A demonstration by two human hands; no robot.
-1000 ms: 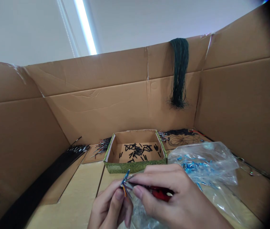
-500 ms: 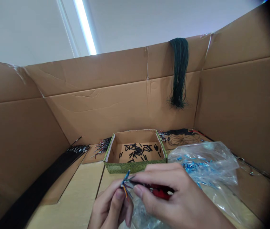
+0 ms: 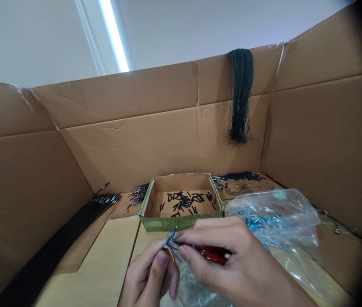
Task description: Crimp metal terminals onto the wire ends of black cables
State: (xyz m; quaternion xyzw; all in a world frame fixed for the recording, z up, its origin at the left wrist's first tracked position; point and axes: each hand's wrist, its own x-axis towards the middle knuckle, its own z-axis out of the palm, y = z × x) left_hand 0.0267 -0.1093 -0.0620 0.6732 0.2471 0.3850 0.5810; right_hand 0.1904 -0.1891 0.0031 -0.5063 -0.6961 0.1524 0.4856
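At the bottom centre, my left hand [image 3: 153, 273] pinches a cable end between thumb and forefinger. Thin coloured wires [image 3: 170, 244], blue, orange and dark, fan out above its fingertips. My right hand [image 3: 228, 256] is closed round a small red-handled tool [image 3: 214, 254], whose metal tip lies beside the wires, touching or very near them. The palm hides much of the tool.
An open green-edged box [image 3: 181, 224] with short black pieces stands just beyond my hands. Plastic bags [image 3: 277, 217] with blue scraps lie to the right. Black cables [image 3: 62, 238] run along the left. Green strands [image 3: 241, 94] hang on the cardboard wall.
The wires have shifted slightly to the right and spread differently, with the orange one showing longer. The tool has tilted a little in my right hand.
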